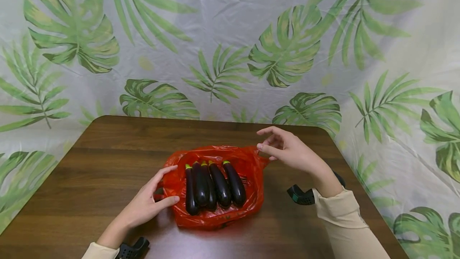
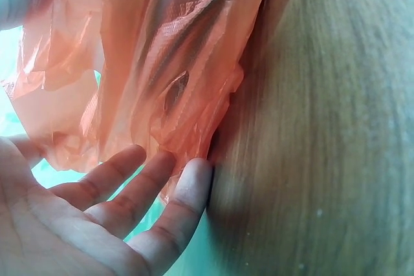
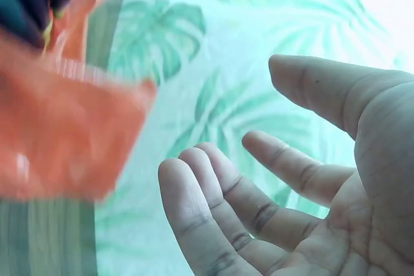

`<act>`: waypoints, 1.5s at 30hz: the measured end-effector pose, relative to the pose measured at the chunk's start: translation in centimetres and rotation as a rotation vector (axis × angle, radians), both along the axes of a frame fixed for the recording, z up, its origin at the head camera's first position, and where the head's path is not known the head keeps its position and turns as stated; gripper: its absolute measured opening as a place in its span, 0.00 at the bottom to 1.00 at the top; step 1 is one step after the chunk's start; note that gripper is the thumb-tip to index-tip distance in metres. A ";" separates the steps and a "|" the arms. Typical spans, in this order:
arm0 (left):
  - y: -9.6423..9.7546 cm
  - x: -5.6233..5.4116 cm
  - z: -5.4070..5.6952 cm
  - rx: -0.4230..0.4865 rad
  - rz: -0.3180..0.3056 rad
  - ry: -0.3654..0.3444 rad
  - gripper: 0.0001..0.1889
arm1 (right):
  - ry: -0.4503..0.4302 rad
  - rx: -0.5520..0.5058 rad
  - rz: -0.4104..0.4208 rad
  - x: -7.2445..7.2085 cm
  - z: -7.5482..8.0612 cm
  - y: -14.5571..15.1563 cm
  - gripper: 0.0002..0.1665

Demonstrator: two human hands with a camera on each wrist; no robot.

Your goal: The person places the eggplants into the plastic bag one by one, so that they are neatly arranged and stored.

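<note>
A red plastic bag [image 1: 201,223] lies spread open on the table, with several dark purple eggplants [image 1: 220,189] side by side inside, their green stem ends pointing away from me. My left hand [image 1: 143,203] is at the bag's left side, thumb and fingers spread. In the left wrist view its slightly bent fingertips rest against the crumpled red plastic [image 2: 194,108]. Just beyond the bag's upper right corner, my right hand [image 1: 292,151] is raised with fingers loosely bent. The right wrist view shows a gap between its fingers [image 3: 184,192] and the bag's corner [image 3: 77,134].
The bag sits on a brown wood-grain table [image 1: 108,163] with rounded far corners. Behind and around it hangs a pale cloth [image 1: 223,19] printed with green leaves. Black wrist straps [image 1: 302,196] show by both sleeves.
</note>
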State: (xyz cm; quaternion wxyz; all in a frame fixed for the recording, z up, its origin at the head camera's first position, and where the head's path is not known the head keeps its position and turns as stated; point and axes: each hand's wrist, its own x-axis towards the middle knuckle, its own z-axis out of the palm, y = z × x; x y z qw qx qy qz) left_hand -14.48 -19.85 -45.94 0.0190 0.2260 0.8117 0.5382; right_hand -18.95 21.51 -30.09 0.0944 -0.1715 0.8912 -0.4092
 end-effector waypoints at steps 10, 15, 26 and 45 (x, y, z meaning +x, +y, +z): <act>0.0 0.0 0.1 -0.004 0.000 -0.004 0.39 | 0.038 0.104 -0.100 -0.9 -0.9 5.4 0.34; 0.0 0.0 0.1 -0.004 0.002 0.000 0.38 | 0.029 0.134 -0.151 -1.4 -1.8 8.0 0.35; 0.0 0.0 0.1 -0.011 0.009 0.006 0.38 | 0.008 0.162 -0.212 -2.4 -4.2 13.3 0.37; 0.0 -0.1 0.1 -0.021 0.012 -0.005 0.38 | -0.142 0.301 -0.179 -2.4 -7.5 21.1 0.43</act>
